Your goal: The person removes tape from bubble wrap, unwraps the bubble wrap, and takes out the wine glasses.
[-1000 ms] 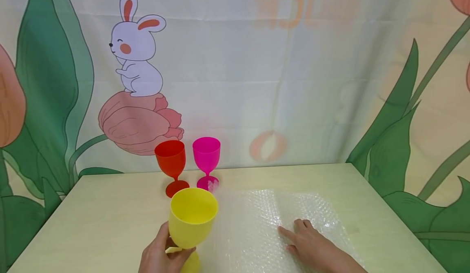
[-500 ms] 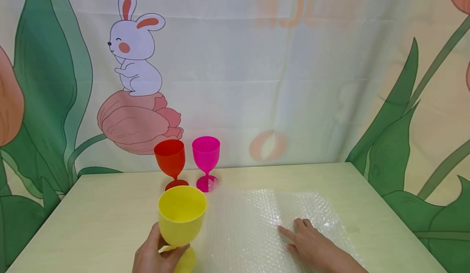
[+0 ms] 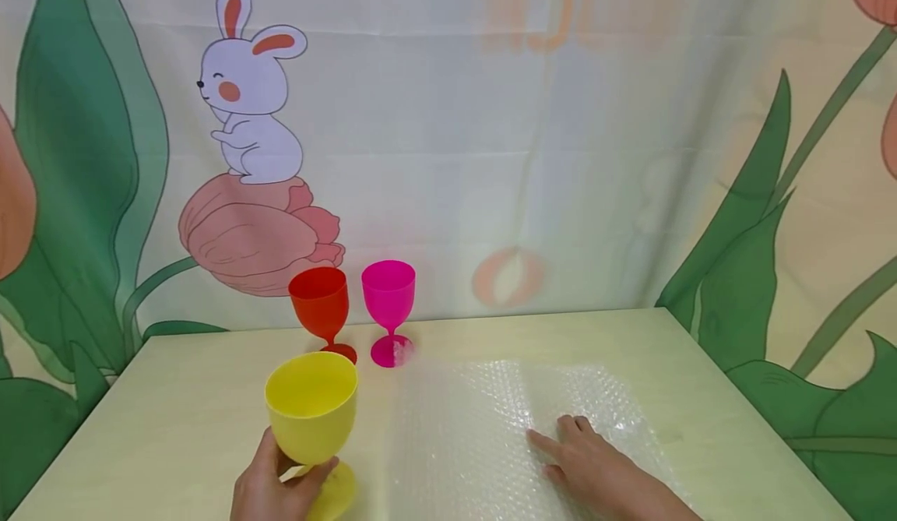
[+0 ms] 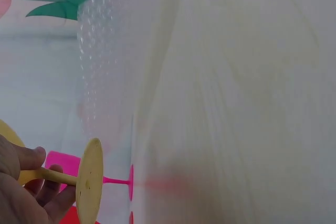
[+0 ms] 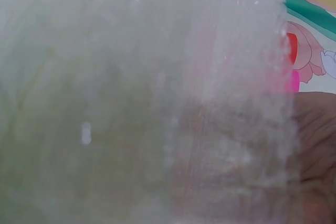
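My left hand (image 3: 273, 484) grips a yellow goblet (image 3: 311, 416) by its stem, cup upward, at the front left. The left wrist view shows the thumb and fingers around the stem, with the round base (image 4: 90, 182) beside them. A sheet of clear bubble wrap (image 3: 452, 443) lies flat on the table. On its right part rests my right hand (image 3: 592, 462), index finger extended and fingertips on the sheet. In the right wrist view the bubble wrap (image 5: 105, 77) fills most of the picture and partly covers the hand (image 5: 317, 145).
Behind the yellow goblet stand a red goblet (image 3: 320, 303) and a magenta goblet (image 3: 388, 295), both upright near the back edge of the pale wooden table (image 3: 175, 412). A printed curtain (image 3: 434, 116) with a rabbit and tulips hangs close behind the table.
My left hand has carried the yellow goblet leftward, off from beside the bubble wrap's left edge. My right hand stays on the sheet. The head view has shifted slightly.
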Demonstrator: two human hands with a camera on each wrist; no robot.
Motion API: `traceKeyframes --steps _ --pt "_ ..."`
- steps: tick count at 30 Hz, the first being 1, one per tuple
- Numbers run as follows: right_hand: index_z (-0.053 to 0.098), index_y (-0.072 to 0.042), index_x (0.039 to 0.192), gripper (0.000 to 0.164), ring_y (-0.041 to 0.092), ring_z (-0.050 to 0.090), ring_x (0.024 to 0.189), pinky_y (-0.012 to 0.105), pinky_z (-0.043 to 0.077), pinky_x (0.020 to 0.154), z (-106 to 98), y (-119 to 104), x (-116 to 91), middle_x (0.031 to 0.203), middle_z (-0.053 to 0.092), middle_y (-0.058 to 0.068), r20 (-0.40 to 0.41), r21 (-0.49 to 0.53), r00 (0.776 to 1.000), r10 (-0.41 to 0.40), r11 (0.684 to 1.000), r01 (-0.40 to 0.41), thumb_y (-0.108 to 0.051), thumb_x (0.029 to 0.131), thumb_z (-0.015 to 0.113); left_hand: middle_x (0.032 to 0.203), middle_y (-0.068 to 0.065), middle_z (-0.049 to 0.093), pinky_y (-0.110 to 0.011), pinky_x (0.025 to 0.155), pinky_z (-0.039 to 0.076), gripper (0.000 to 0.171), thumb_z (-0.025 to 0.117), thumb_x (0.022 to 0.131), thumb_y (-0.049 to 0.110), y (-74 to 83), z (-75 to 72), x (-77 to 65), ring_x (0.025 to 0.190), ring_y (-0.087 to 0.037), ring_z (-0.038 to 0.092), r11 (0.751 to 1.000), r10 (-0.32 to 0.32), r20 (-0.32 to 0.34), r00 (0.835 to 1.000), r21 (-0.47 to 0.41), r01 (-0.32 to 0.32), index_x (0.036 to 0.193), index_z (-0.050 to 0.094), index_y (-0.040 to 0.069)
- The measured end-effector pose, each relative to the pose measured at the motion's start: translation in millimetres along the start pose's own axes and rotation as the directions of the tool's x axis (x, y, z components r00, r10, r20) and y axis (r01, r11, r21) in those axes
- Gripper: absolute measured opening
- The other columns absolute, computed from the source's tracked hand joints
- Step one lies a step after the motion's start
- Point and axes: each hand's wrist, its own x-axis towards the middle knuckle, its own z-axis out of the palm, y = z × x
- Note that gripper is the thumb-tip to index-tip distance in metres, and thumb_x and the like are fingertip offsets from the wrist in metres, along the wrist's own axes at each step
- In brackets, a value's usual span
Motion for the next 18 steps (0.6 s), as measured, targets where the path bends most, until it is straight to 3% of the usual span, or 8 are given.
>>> traceKeyframes --steps 4,11,18 --pt "0.065 -0.009 0.135 0.041 0.034 0.049 0.092 0.045 0.050 0.080 0 0 -1 0.102 0.051 0.014 -0.030 -0.011 0.999 -0.018 1.000 0.017 -0.015 0.095 0.072 0.130 -0.025 0.057 -0.058 0.097 0.051 0.065 0.079 0.089 0.002 -5.4 -3.4 5.7 0.105 -0.038 0.061 1.000 -0.007 -0.023 1.000 -0.005 0.007 0.140 0.038 -0.002" --pt "0.063 -0.010 0.140 0.044 0.032 0.049 0.099 0.047 0.050 0.085 -2 -2 -1 0.109 0.051 0.015 0.055 0.059 0.997 0.047 0.997 -0.050 -0.017 0.098 0.071 0.135 -0.026 0.052 -0.062 0.100 0.047 0.065 0.076 0.092 0.003 -8.1 -12.2 15.0 0.109 -0.043 0.059 1.000 0.008 -0.046 0.999 0.006 -0.007 0.142 0.035 -0.003" --pt "0.064 -0.011 0.137 0.043 0.033 0.049 0.095 0.044 0.050 0.082 0 -1 -3 0.104 0.050 0.013 -0.016 0.004 1.000 0.012 1.000 -0.012 -0.015 0.095 0.073 0.136 -0.028 0.051 -0.065 0.106 0.041 0.066 0.074 0.092 0.002 -5.6 -19.1 25.5 0.116 -0.049 0.055 1.000 -0.001 -0.101 0.995 -0.028 -0.002 0.144 0.033 -0.003"
